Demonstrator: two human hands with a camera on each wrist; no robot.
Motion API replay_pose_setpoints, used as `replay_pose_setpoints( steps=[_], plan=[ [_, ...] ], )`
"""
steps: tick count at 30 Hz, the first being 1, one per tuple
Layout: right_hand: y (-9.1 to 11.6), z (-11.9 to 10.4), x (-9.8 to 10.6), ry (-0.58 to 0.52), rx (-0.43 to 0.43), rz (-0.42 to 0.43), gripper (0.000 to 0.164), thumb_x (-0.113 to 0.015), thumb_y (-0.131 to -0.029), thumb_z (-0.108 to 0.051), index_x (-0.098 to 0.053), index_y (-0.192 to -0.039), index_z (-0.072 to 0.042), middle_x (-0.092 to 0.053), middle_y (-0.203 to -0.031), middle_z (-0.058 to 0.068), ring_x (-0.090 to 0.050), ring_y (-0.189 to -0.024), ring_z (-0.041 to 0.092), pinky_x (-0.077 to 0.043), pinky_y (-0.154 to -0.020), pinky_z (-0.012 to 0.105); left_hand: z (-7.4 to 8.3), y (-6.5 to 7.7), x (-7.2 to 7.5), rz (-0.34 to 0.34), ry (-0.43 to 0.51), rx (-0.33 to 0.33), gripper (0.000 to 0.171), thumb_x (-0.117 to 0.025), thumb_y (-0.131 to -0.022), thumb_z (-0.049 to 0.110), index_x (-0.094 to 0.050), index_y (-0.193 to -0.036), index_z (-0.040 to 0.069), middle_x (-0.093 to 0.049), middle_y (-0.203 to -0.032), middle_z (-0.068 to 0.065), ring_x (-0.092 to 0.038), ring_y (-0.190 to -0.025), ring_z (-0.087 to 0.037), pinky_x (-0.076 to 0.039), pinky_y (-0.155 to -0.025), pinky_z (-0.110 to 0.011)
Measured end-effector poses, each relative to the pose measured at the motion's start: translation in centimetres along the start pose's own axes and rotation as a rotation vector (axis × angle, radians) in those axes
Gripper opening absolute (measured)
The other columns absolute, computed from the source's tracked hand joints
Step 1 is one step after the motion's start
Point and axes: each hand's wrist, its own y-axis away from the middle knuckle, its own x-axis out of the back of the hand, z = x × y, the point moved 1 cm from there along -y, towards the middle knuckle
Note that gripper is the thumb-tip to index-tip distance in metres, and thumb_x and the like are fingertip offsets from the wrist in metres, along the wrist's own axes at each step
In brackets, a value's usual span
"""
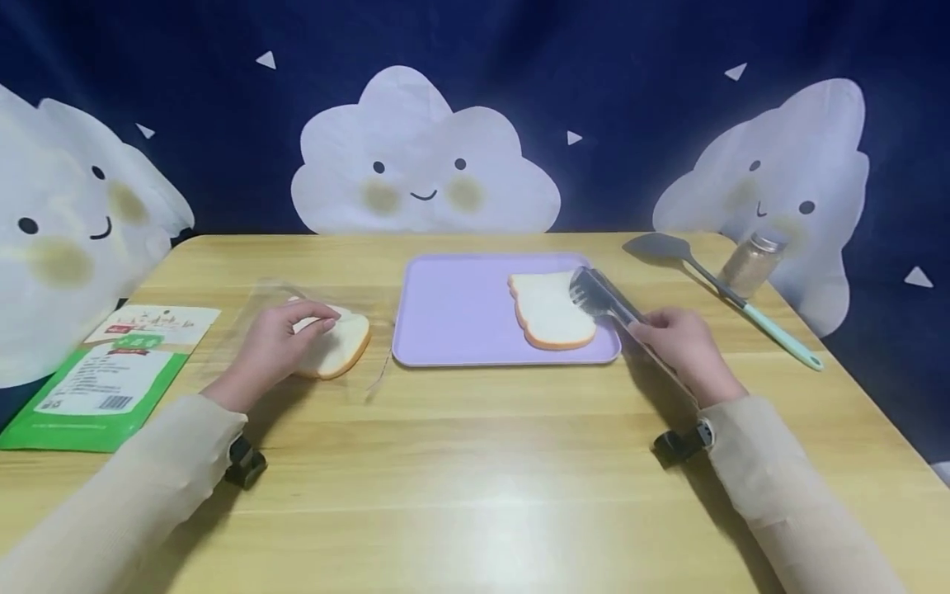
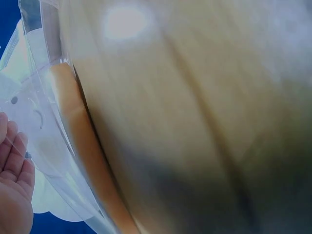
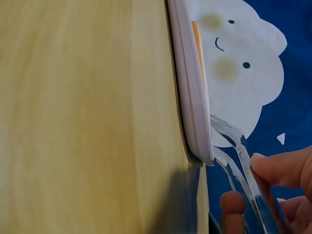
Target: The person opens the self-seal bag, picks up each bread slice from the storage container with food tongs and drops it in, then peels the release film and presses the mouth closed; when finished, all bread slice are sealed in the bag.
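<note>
In the head view, my left hand (image 1: 280, 337) is over a clear plastic bag (image 1: 248, 309) with a slice of bread (image 1: 343, 346) inside. Its thumb and index finger pinch together at the film. The left wrist view shows the slice's brown crust (image 2: 85, 146) behind the film, and the other fingers loosely bent. My right hand (image 1: 681, 342) grips metal tongs (image 1: 619, 305) by their arms. Their forked tip (image 3: 226, 127) overlaps the right side of another bread slice (image 1: 552, 318), which lies on a lilac tray (image 1: 453, 313). The tongs' two arms stand apart at the tray's rim.
A green and white packet (image 1: 104, 384) lies at the table's left. Toward the right edge are a spatula (image 1: 742, 305) with a mint handle and a glass jar (image 1: 751, 266) with a metal lid. A dark blue cloth (image 1: 594, 49) with white clouds hangs behind the wooden table (image 1: 416, 487).
</note>
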Motion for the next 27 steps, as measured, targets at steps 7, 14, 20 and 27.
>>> replay_pose_setpoints(
  steps=[7, 14, 20, 27],
  plan=[
    [-0.5, -0.1, -0.1, -0.050, -0.027, 0.031, 0.036, -0.060, -0.087, -0.024, -0.061, -0.106, 0.006, -0.066, -0.077, 0.007, -0.058, -0.065, 0.014, -0.047, -0.062, 0.025, 0.0, 0.0, 0.1, 0.002, -0.011, 0.009, 0.010, -0.064, -0.086, 0.006, -0.071, -0.093, 0.003, -0.069, -0.097, -0.014, -0.056, -0.093, -0.014, -0.042, -0.082, -0.025],
    [-0.7, 0.4, -0.2, -0.156, -0.059, 0.007, 0.038, -0.058, -0.089, -0.020, -0.057, -0.113, 0.010, -0.061, -0.066, -0.001, -0.056, -0.055, 0.008, -0.048, -0.053, 0.024, 0.0, 0.1, 0.2, -0.008, -0.024, 0.015, 0.010, -0.064, -0.086, 0.007, -0.070, -0.093, 0.003, -0.069, -0.098, -0.015, -0.059, -0.096, -0.028, -0.040, -0.080, -0.021],
    [-0.8, 0.6, -0.1, -0.163, -0.070, -0.019, 0.039, -0.054, -0.092, -0.020, -0.055, -0.115, 0.012, -0.060, -0.066, 0.000, -0.055, -0.054, 0.007, -0.049, -0.052, 0.025, 0.0, 0.2, 0.2, 0.009, -0.024, -0.004, 0.009, -0.065, -0.085, 0.005, -0.071, -0.092, 0.003, -0.069, -0.096, -0.015, -0.059, -0.094, -0.026, -0.042, -0.080, -0.025],
    [-1.0, 0.9, 0.0, -0.178, -0.069, -0.014, 0.040, -0.054, -0.092, -0.019, -0.053, -0.115, 0.013, -0.058, -0.065, -0.001, -0.054, -0.053, 0.007, -0.050, -0.052, 0.025, 0.1, 0.0, 0.0, 0.000, -0.004, 0.008, 0.009, -0.063, -0.086, 0.005, -0.070, -0.092, 0.002, -0.068, -0.097, -0.016, -0.060, -0.095, -0.028, -0.044, -0.082, -0.037]
  ],
)
